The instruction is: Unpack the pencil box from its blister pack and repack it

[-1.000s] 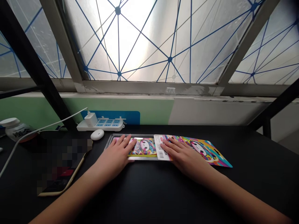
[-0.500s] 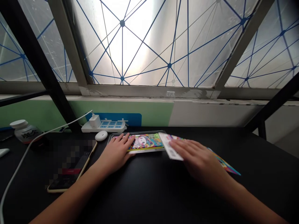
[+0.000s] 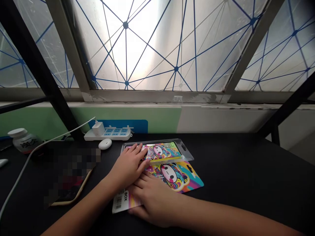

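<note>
My left hand (image 3: 128,164) lies flat with fingers stretched over the left end of a clear plastic blister pack (image 3: 183,150) that holds a colourful cartoon insert. My right hand (image 3: 151,196) rests palm down on a colourful printed card (image 3: 177,175) with a white barcode strip, which lies just in front of the pack on the black table (image 3: 246,177). Fingers of both hands are extended and touch near the pack's front edge. Neither hand grips anything.
A white power strip (image 3: 110,132) with a charger sits at the back, a white earbud case (image 3: 105,143) beside it. A phone (image 3: 71,190) lies at left, a white cable (image 3: 36,150) crosses it, and a bottle (image 3: 22,141) stands far left.
My right hand slid the printed card from the right of the blister pack round to its front, nearer me. The left hand stayed on the pack.
</note>
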A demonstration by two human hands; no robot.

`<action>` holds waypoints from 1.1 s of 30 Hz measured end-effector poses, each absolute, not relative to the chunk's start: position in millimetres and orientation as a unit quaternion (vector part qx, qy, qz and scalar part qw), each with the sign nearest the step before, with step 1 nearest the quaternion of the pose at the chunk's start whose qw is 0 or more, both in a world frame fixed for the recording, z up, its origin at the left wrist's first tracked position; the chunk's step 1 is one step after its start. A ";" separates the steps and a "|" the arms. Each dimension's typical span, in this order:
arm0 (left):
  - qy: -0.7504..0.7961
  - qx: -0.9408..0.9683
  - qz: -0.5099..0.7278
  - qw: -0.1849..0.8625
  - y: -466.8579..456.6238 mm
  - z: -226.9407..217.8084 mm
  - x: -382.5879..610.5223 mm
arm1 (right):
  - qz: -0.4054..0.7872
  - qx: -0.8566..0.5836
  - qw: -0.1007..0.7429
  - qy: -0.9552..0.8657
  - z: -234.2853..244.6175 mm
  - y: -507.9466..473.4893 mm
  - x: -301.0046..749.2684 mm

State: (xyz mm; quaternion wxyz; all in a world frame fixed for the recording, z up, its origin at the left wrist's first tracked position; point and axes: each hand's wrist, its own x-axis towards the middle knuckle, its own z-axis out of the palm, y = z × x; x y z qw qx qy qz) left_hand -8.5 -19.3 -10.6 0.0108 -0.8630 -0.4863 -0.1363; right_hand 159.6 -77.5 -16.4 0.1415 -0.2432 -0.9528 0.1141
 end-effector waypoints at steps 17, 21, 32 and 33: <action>-0.471 -0.872 -0.128 0.038 -16.8 -6.7 -8.2 | 0.169 -0.283 0.164 -0.929 -20.5 -73.2 150.5; -0.462 -0.872 -0.155 0.041 -16.0 -11.5 -10.2 | 0.150 -0.279 0.175 -0.932 -22.2 -73.2 150.8; -0.478 -0.864 -0.156 0.044 -13.6 -9.8 -18.5 | 0.035 -0.480 0.111 -0.869 26.9 6.0 228.6; -0.480 -0.862 -0.156 0.043 -13.4 -9.7 -18.4 | 0.048 -0.483 0.098 -0.869 28.5 18.1 240.2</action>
